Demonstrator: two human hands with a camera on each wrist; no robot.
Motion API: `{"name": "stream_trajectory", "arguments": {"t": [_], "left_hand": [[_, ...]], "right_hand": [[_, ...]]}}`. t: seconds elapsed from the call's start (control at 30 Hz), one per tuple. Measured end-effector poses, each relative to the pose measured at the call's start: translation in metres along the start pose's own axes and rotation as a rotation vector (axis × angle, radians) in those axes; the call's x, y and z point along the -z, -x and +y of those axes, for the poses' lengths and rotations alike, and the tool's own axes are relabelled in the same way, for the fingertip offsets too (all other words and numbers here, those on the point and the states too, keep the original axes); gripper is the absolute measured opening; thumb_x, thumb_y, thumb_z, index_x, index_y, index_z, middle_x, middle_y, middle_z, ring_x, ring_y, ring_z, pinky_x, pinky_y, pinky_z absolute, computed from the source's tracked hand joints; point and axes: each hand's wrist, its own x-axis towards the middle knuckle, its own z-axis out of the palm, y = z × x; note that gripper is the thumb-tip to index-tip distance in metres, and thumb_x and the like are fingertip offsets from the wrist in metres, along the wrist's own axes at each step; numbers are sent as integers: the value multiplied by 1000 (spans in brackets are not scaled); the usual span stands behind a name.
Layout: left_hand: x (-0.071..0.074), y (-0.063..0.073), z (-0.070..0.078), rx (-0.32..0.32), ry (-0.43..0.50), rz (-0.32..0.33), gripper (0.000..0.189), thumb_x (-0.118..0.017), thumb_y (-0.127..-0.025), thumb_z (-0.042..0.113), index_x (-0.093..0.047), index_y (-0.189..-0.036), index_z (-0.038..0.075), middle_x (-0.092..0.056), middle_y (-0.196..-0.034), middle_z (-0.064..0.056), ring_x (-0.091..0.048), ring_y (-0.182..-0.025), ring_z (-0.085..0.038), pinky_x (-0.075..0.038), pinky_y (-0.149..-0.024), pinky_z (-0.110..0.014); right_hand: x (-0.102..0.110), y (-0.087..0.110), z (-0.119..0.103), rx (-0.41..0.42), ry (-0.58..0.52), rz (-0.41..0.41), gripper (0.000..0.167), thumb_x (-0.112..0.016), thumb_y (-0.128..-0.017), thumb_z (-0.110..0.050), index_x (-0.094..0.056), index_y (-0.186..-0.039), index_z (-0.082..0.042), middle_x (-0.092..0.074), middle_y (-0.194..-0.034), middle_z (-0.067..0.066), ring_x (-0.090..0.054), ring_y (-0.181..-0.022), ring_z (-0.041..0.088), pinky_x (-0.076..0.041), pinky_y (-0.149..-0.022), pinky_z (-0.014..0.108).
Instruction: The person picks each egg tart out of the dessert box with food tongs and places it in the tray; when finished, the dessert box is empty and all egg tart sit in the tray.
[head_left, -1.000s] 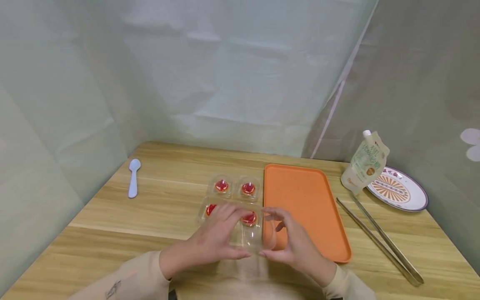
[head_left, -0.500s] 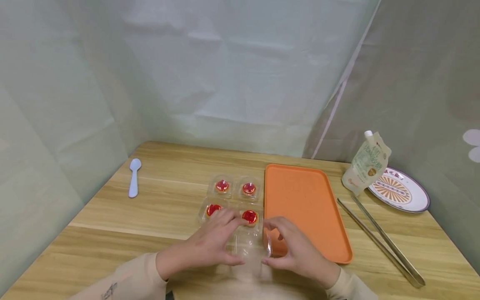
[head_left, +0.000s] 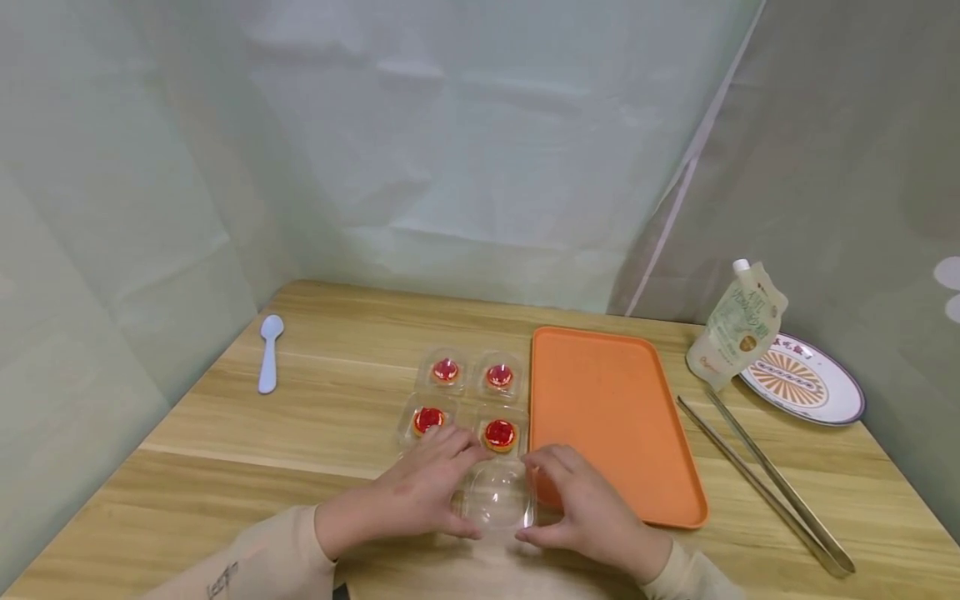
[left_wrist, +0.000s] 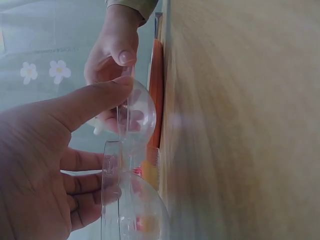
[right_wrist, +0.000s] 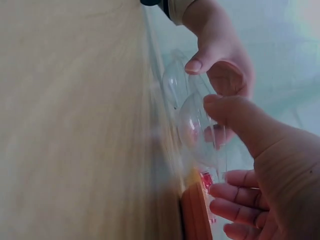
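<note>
In the head view my left hand (head_left: 420,483) and right hand (head_left: 585,508) hold a clear plastic dome box (head_left: 498,497) between them, low over the table's front. Thumbs lie at its near side, fingertips at its far side. The left wrist view shows two side-by-side domed parts bulging toward the table, the upper dome (left_wrist: 142,112) by both thumbs and the lower dome (left_wrist: 145,205) by my left fingers. Just beyond, a red-topped tart (head_left: 499,435) sits in a clear box; another tart (head_left: 428,420) is partly behind my left fingers.
Two more boxed tarts, a left one (head_left: 445,372) and a right one (head_left: 498,377), stand behind. An orange tray (head_left: 600,408) lies right of them. Metal tongs (head_left: 772,492), a spouted pouch (head_left: 738,325) and a patterned plate (head_left: 825,392) are farther right. A pale blue spoon (head_left: 268,358) lies left.
The clear box has come nearer to me and lower, uncovering the front right tart. Both hands have shifted slightly toward me with it. The tarts and tray stay in place.
</note>
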Motion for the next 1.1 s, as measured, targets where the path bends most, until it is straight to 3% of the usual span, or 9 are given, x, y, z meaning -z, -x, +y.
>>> {"name": "stream_trajectory", "arguments": {"t": [0.17, 0.63, 1.1], "left_hand": [[-1, 0, -1, 8, -34, -25, 81, -83, -64, 53, -58, -128, 12, -56, -118, 2, -47, -115, -16, -40, -109, -43], [-1, 0, -3, -5, -65, -37, 80, -82, -65, 52, -58, -128, 9, -55, -117, 2, -47, -115, -16, -39, -110, -43], [8, 4, -3, -58, -130, 30, 79, -81, -65, 56, -56, -128, 15, -54, -118, 1, -47, -112, -17, -41, -99, -37]], "right_hand": [[-4, -1, 0, -3, 52, 1, 74, -80, -64, -58, -60, -120, -14, -61, -115, -7, -54, -107, 10, -50, -94, 33], [-9, 0, -2, -8, 143, 32, 79, -81, -59, -60, -62, -121, -15, -60, -112, -6, -53, -104, 11, -48, -91, 33], [1, 0, -4, -26, 161, -1, 82, -78, -61, -64, -60, -124, -15, -60, -117, -6, -55, -109, 12, -50, -90, 39]]}}
